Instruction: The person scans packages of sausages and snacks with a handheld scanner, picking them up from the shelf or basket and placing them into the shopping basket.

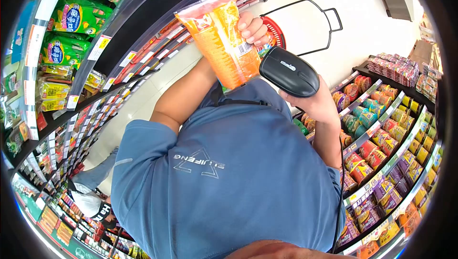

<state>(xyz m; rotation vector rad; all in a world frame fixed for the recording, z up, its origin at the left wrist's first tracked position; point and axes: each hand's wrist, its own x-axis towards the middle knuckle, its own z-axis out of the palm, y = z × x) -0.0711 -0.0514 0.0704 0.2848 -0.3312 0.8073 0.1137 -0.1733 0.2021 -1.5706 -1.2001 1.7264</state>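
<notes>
The orange packet [214, 39] is up in front of the body, clasped by the left hand [253, 29], whose fingers curl over the packet's right edge and whose forearm passes behind it. The packet is tilted, its pale, see-through end uppermost in view (the printing looks too small to read). A white barcode label [245, 48] sits near the packet's right edge, just below those fingertips.

Just to the right of the packet is a black handheld scanner [288, 70], wrapped by the right hand [310, 101] from below and behind. The scanner's near end overlaps the packet's edge in view; whether the two touch, I cannot tell. The hands are apart, each closed on its own thing, with the packet to the left of the right hand.

Beyond the packet, partly covered by the left hand, shows a red basket [274, 32]. Well to the packet's left, green bags [71, 18] fill a shelf; well to its right and lower in view, colourful tubs [355, 163] stand in rows. A blue shirt [229, 178] shows below the packet.
</notes>
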